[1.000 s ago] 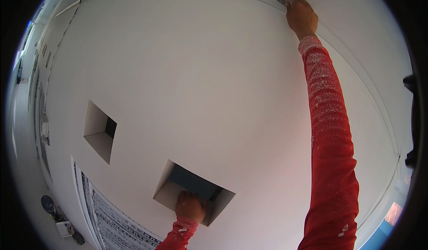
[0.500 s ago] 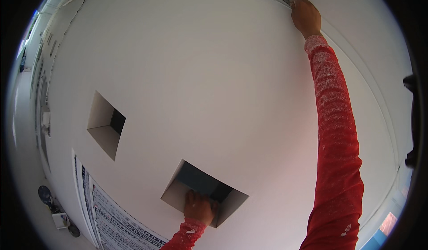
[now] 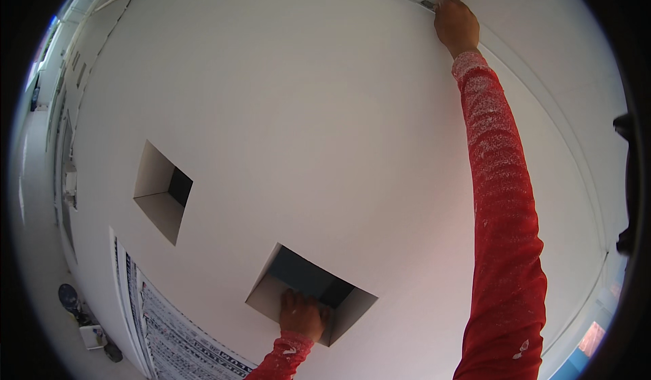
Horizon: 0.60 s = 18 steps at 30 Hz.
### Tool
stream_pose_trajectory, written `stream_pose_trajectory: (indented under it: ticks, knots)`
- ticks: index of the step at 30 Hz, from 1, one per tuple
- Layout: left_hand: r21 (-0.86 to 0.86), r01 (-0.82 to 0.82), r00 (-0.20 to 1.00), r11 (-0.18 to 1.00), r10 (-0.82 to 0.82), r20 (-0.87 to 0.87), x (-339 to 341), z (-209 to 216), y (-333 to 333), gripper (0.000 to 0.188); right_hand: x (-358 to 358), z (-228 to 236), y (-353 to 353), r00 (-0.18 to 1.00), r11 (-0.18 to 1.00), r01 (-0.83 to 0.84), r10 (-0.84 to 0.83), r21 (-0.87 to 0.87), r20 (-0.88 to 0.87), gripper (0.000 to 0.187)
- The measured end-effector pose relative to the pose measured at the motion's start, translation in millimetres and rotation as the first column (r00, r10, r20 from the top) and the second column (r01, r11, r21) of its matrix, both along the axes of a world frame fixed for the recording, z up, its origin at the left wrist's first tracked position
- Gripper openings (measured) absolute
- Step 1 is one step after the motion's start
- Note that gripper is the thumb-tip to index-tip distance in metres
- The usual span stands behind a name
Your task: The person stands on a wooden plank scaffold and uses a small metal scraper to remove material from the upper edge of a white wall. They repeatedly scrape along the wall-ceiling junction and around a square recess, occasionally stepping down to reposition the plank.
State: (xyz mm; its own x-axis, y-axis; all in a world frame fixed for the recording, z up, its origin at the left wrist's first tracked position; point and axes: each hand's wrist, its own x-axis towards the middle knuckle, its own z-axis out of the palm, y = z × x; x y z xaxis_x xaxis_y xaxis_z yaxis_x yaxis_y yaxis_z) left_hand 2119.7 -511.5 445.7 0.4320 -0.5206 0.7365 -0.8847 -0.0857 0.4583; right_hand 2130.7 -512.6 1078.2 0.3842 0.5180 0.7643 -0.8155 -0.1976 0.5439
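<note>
A white wall (image 3: 305,122) fills the background, and its opening (image 3: 268,292) contains the left grip (image 3: 303,317), fingers bent, grasping or released I cannot tell. Atop a raised, nearly straight arm (image 3: 503,210), the right grip (image 3: 456,25) is clenched on a flat tool (image 3: 427,4) protruding to its left. Dark-printed sheeting (image 3: 186,343) lies left of the left grip.

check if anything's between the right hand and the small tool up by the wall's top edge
Nothing visible is: the right hand grips the small grey tool; its held part is hidden. The left hand is well away, at the lower opening.
</note>
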Motion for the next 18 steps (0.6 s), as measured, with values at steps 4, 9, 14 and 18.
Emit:
stream_pose_trajectory:
  ticks: [4, 9, 14, 18]
  knots:
    - [-0.003, -0.009, 1.0, 1.0, 0.009, -0.004, -1, 0, -1, 0.042, -7, 6, -1, 0.99, 0.992, -0.125, 0.124, 0.02, 0.067, 0.02]
    - [0.006, -0.024, 1.0, 1.0, 0.024, 0.005, -3, -1, -2, 0.042, -10, 7, -1, 0.998, 0.998, 0.017, -0.021, -0.058, -0.066, 0.02]
    - [0.022, -0.055, 0.998, 0.998, 0.055, -0.017, 0, 3, -2, 0.042, -7, 0, -2, 0.984, 0.984, -0.177, 0.176, -0.032, -0.022, 0.021]
    - [0.116, 0.027, 0.999, 0.993, -0.023, -0.036, 0, 6, 0, 0.041, -28, 5, -7, 0.996, 0.996, -0.05, 0.044, -0.074, -0.081, 0.021]
